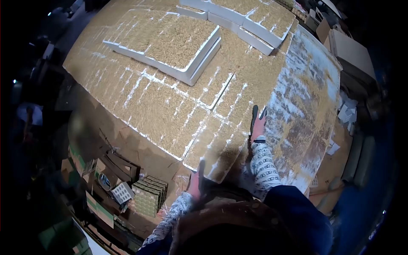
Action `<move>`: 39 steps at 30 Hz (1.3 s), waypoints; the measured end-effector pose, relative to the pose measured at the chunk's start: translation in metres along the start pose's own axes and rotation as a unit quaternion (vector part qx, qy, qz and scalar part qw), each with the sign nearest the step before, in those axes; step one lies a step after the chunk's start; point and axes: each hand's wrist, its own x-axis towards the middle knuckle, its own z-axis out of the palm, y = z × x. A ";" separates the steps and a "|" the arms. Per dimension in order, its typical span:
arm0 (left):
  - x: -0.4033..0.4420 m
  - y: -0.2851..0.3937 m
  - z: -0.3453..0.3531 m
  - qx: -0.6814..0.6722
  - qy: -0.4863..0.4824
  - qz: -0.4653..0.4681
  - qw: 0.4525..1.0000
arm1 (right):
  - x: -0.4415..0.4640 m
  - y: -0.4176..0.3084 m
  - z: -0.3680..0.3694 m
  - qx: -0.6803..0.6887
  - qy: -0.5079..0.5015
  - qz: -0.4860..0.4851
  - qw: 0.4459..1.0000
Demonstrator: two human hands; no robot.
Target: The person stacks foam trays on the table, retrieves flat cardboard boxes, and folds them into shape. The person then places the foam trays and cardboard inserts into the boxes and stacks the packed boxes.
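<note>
Both my hands wear pink gloves with dark fingers. At the near edge of the bed of trays, a white-rimmed tray (214, 148) filled with tan, grain-like loose material lies between them. My left hand (195, 184) is at its front left corner, fingers stretched and apart, one reaching up over the rim. Along the tray's right side, my right hand (258, 125) lies with fingers extended forward, close to or touching the edge. Neither hand is visibly wrapped around anything. Lower parts of the left fingers are blurred, so firm contact cannot be made out.
A stack of filled white trays (170, 42) stands on the bed, with another stack (263, 32) behind it. A worn, husk-strewn board (304, 97) is at right. Cardboard boxes (350, 53) stand beyond it. At lower left are stacked egg-tray-like pads (148, 195) and box pieces.
</note>
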 end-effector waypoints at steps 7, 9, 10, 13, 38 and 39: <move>-0.024 -0.009 -0.002 0.065 0.125 -0.005 0.990 | -0.033 -0.083 -0.052 0.252 -0.135 -0.054 0.957; -0.023 0.005 -0.012 -0.289 0.189 -0.137 0.929 | -0.018 -0.081 -0.058 0.394 -0.168 -0.002 0.904; -0.028 0.011 -0.024 -0.357 0.176 -0.117 0.910 | -0.019 -0.087 -0.069 0.431 -0.186 -0.004 0.883; -0.030 0.043 -0.094 -0.401 0.206 -0.189 0.872 | -0.036 -0.139 -0.095 0.413 -0.202 -0.075 0.885; 0.410 0.172 -0.461 -0.131 0.240 0.019 0.962 | -0.012 -0.404 0.154 0.082 -0.138 -0.234 0.959; 0.411 0.143 -0.489 -0.115 0.209 0.012 0.971 | 0.009 -0.387 0.116 0.029 -0.061 -0.173 0.983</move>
